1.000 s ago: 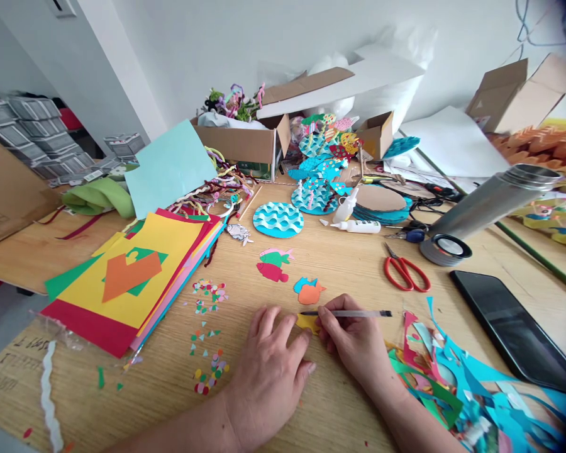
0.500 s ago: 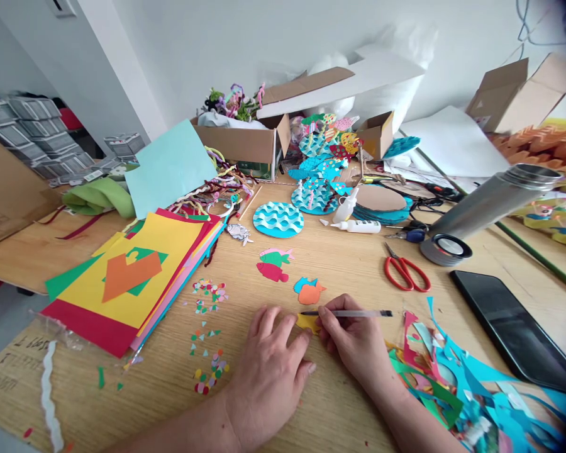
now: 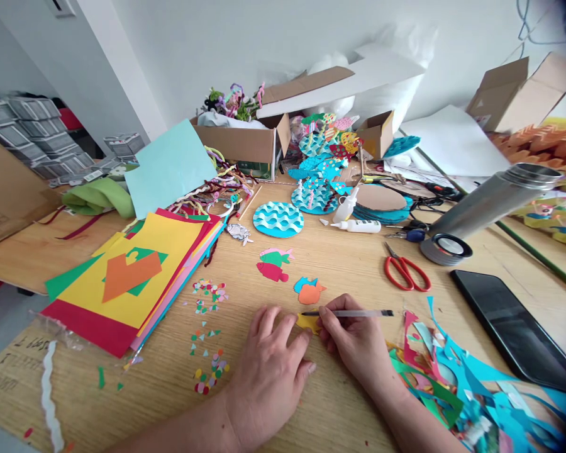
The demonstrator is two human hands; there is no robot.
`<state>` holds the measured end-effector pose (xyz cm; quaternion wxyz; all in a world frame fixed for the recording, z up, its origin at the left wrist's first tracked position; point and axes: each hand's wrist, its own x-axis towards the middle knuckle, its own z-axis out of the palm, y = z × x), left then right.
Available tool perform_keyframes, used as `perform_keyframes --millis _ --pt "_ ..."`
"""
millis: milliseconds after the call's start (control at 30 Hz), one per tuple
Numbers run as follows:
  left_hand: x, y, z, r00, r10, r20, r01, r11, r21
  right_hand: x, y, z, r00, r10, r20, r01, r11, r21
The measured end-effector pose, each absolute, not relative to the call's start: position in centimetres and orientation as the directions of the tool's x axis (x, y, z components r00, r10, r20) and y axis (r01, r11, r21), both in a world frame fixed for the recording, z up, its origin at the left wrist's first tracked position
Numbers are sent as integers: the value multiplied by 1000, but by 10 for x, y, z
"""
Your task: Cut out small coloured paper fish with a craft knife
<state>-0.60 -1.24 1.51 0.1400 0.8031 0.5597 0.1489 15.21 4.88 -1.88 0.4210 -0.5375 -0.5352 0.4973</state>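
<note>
Head view: the right hand point(image 3: 351, 336) grips a pen point(image 3: 365, 313) at a small yellow paper piece point(image 3: 306, 323) on the table point(image 3: 349, 264).
The left hand point(image 3: 273, 358) lies palm down, fingers loosely spread and gripping nothing; whether they press the paper is unclear. The right fingers close on the pen near its tip. The paper lies between both hands. Expect it to be light, flexible and easily creased; hold it flat by its edges. The wooden surface looks smooth and level, with paper scraps point(image 3: 474, 380) at right. Beyond are an orange paper fish point(image 3: 310, 293) and red-handled scissors point(image 3: 399, 258); farther off, a cardboard box point(image 3: 238, 143) stands before a pale wall point(image 3: 193, 50).
</note>
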Motion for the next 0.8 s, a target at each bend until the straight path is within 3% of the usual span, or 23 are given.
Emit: perform_keyframes --millis 800 --pt "-6 -13 17 331 941 65 857 -329 396 152 49 -18 -71 992 -105 139 -95 -986"
